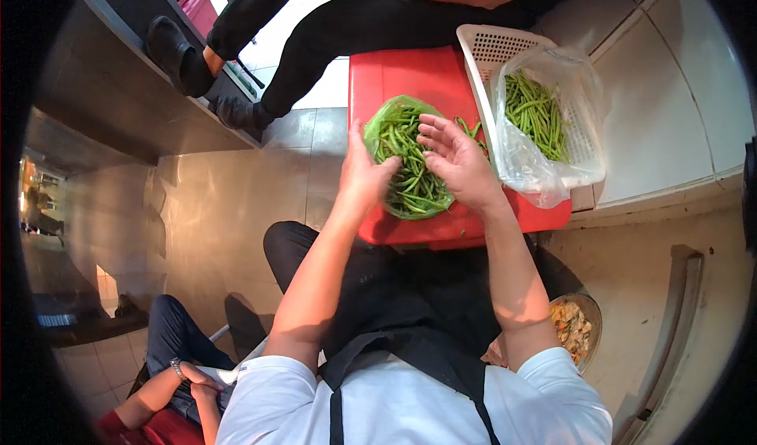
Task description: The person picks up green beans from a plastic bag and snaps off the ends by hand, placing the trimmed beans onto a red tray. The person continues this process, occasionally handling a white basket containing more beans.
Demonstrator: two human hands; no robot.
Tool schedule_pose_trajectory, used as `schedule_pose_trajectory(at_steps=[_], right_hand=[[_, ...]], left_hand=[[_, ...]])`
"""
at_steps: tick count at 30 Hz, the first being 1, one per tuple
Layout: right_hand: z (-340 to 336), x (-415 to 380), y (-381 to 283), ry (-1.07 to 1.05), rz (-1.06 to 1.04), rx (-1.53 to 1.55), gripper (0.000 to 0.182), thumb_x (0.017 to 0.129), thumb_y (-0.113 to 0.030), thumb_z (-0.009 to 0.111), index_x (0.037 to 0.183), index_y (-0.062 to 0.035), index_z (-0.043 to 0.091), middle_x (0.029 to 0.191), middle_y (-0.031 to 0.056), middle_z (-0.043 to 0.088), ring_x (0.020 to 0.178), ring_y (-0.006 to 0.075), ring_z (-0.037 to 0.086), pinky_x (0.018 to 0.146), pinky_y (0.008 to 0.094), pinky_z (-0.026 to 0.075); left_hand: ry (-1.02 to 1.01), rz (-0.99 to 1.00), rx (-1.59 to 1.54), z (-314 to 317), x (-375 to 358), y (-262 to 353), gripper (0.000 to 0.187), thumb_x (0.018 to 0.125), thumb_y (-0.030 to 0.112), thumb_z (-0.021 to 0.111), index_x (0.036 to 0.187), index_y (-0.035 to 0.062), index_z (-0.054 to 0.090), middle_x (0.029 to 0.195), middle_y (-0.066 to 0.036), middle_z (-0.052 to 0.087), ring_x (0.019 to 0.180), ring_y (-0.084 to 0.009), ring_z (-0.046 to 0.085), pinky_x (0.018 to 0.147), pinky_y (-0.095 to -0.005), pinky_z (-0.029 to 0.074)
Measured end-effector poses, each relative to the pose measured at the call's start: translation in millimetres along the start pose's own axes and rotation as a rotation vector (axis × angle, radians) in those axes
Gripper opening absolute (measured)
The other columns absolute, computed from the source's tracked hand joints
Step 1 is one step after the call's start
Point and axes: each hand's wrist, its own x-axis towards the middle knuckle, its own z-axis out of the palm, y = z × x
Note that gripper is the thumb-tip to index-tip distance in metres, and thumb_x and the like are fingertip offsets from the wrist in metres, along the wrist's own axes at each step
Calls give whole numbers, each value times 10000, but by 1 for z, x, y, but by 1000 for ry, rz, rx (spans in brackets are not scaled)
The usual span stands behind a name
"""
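Observation:
A green plastic bag of green beans (408, 178) lies open on a red stool or small table (430, 74). At the bag's left edge is my left hand (365, 169), its fingers apart and nothing seen in it. Over the right side of the bag I see my right hand (457, 160), fingers spread, palm towards the beans, holding nothing visible. A few loose beans (471, 127) lie on the red surface beyond my right hand. To the right, a clear plastic bag (536, 169) with more green beans (538, 118) sits in a white perforated basket (482, 90).
Another person's legs in black trousers (347, 27) stretch across the far side. A second person (181, 382) sits at the lower left, hands together. A round container of mixed scraps (572, 327) is at the lower right, beside a wall.

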Motion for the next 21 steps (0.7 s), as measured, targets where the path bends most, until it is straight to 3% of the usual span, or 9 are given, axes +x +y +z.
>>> schedule_pose_trajectory(at_steps=[3,6,9,12,13,16,20,21], right_hand=[[-13,-1,14,136,-31,-187,436,937,64,519,1370,24,534,1327,114,608,1246,202,585,1065,329,481],[-14,-14,24,257,-91,-375,393,885,18,516,1262,24,625,1147,179,721,1072,250,708,960,363,547],[-7,-27,20,295,-25,-491,363,875,-4,532,1220,22,638,1085,224,721,1027,311,718,934,394,553],[3,-25,21,269,-26,-736,386,895,22,517,1269,49,609,1113,202,726,1051,289,719,931,387,565],[7,-22,20,240,15,-768,389,899,7,513,1275,50,601,1149,240,708,1097,330,701,952,399,550],[19,-10,36,206,-14,-537,397,899,22,503,1282,47,601,1169,241,700,1106,325,693,963,397,543],[12,-9,22,166,-4,-113,443,882,73,466,1303,29,596,1151,164,699,1044,219,687,943,347,547],[8,-11,14,208,-26,-312,461,865,88,449,1299,29,596,1122,136,698,1019,184,682,933,326,549]], left_hand=[[39,128,170,-11,-5,2,819,786,110,701,1508,-5,332,1412,-301,508,1345,-427,492,1124,-459,408],[4,89,196,-21,-12,12,758,799,84,713,1490,28,407,1424,-269,518,1328,-353,529,1105,-402,419],[20,249,389,-18,-17,15,717,809,105,712,1471,44,443,1398,-263,523,1320,-375,523,1110,-416,416],[-23,246,315,-7,-25,30,721,818,137,728,1476,67,442,1402,-259,507,1310,-401,514,1114,-435,412],[-10,254,375,1,-26,31,773,806,147,761,1489,44,413,1432,-271,474,1321,-413,500,1111,-442,413],[49,280,427,19,-25,22,881,765,133,799,1511,12,344,1436,-326,430,1345,-468,443,1142,-464,382],[36,268,299,13,-22,20,938,711,45,760,1530,18,304,1436,-303,425,1371,-453,418,1133,-449,396],[43,251,308,10,-22,24,918,706,18,719,1527,15,308,1443,-295,422,1362,-454,434,1127,-453,404]])
